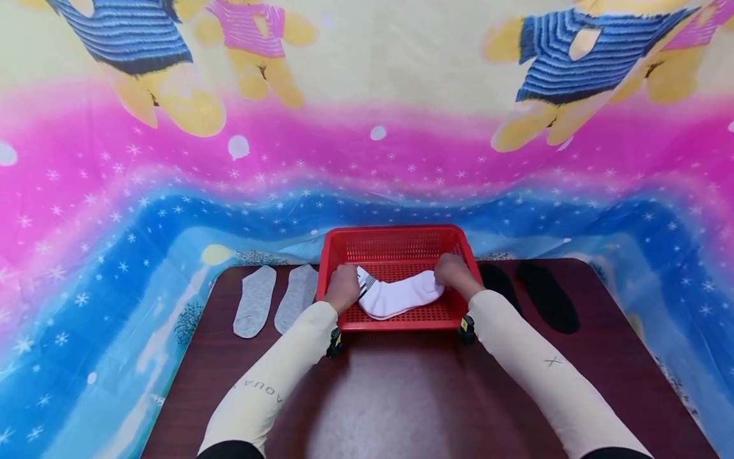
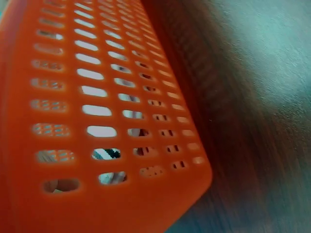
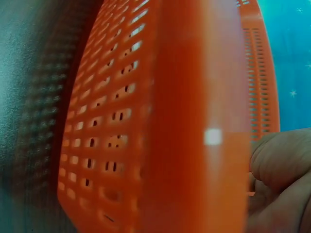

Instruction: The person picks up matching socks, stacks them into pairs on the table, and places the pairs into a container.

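Cloth [image 1: 373, 153] takes up the whole background; why hang it there?

To screen off the surroundings, I'd guess. It stands just behind the bench [image 1: 395, 401].

And the basket [image 1: 392, 326]?

Red, upright, near the bench's far edge and about central, probably so both arms reach in evenly.

Why grey socks [image 1: 255, 303] on its left and black socks [image 1: 549, 301] on its right?

Kept apart by colour, it seems, and laid flat so they're easy to tell. The inner one of each two is partly covered.

Where's the white sock [image 1: 401, 296]?

Inside the basket, stretched sideways and sagging between the hands. I can't tell whether it touches the basket's floor.

How's the grip?

Left hand [image 1: 342, 289]: fingers curled on the cuff, beside the dark stripes [image 1: 367, 284]. Right hand [image 1: 455, 273]: closed on the toe, apparently, fingertips hidden. Holding both ends likely keeps it spread.
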